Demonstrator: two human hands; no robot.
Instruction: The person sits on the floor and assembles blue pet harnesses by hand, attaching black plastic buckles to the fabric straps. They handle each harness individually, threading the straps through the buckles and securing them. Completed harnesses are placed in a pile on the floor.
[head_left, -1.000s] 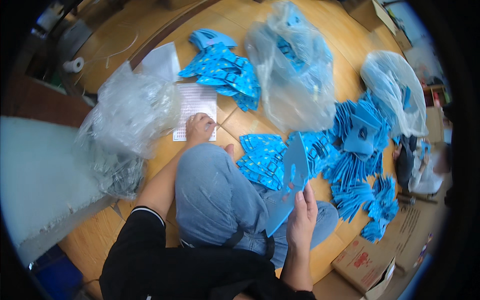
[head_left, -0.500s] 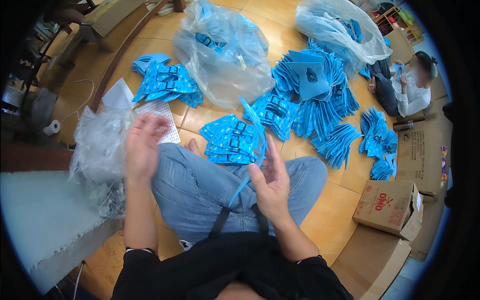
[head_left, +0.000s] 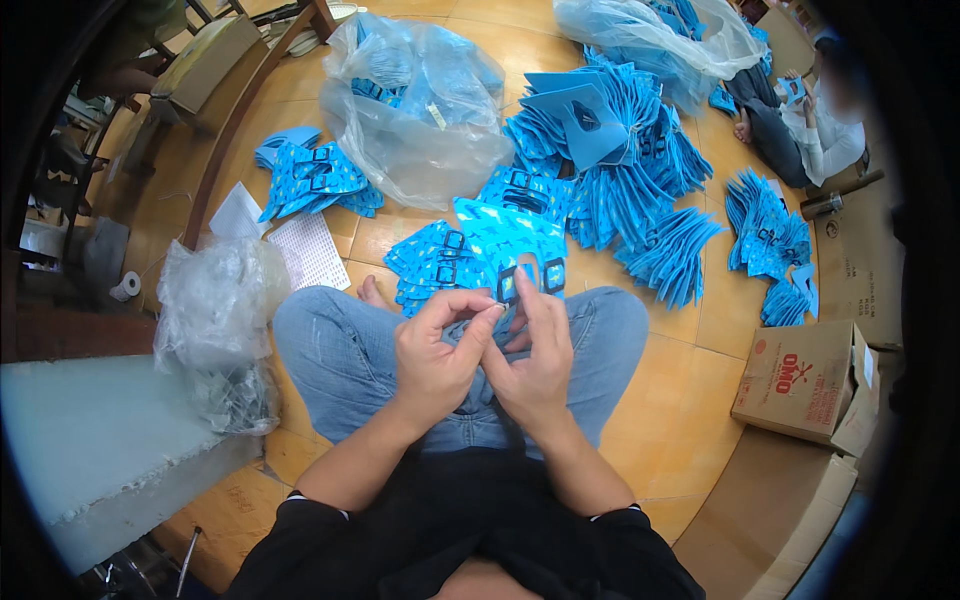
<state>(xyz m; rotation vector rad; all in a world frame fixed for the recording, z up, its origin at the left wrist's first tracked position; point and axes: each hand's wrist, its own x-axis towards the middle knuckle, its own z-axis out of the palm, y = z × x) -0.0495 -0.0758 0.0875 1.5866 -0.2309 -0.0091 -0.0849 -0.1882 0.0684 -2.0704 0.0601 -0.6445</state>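
Note:
Both my hands meet above my lap. A blue patterned card [head_left: 510, 232] with black square frames stands in front of my right hand [head_left: 535, 355], whose fingers press on its lower part. My left hand [head_left: 435, 345] is closed in a pinch at the card's lower left, touching my right hand's fingers; a tiny pale bit shows at the fingertips, too small to name. Just beyond the hands, a fanned stack of similar blue cards [head_left: 425, 260] lies on the floor, and another such stack [head_left: 520, 190] sits behind the held card.
Large heaps of blue cards [head_left: 640, 160] spread to the right. A clear plastic bag [head_left: 430, 150] holds more. Crumpled plastic [head_left: 210, 310] and a printed sheet [head_left: 308, 250] lie left. Cardboard boxes [head_left: 800, 385] stand at right. Another person [head_left: 830, 130] sits far right, holding a blue piece.
My left hand has come from the left to meet the right. The blue card has turned from edge-on to show its patterned face. The whole view has shifted slightly.

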